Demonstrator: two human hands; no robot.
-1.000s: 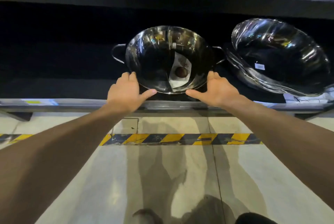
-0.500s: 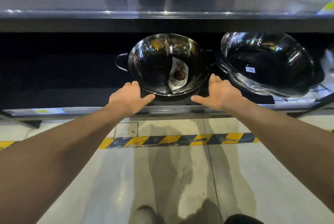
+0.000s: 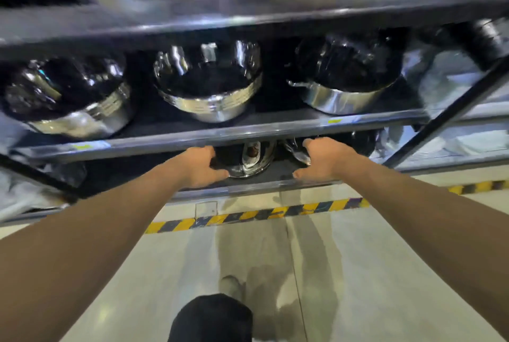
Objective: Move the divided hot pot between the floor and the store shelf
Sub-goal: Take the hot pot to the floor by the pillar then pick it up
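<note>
The divided hot pot (image 3: 249,162), shiny steel with a centre partition and a paper label inside, sits on the lowest shelf (image 3: 248,188). The shelf board above hides most of it. My left hand (image 3: 202,166) lies at the pot's left rim, thumb pointing toward it and fingers spread. My right hand (image 3: 323,159) rests flat on the shelf to the right of the pot, a gap apart from it. Neither hand closes around anything. The picture is blurred by motion.
A second steel pan (image 3: 296,152) lies just right of the hot pot. The shelf above carries three steel pots (image 3: 209,85). A diagonal black brace (image 3: 440,121) crosses at right. Yellow-black tape (image 3: 248,216) marks the pale floor, and my dark-clad knee (image 3: 212,317) is below.
The view has tilted up and pulled back, revealing the upper shelves and hiding most of the pot. My right hand has drifted away from the pot's rim. The pot has stayed on the shelf.
</note>
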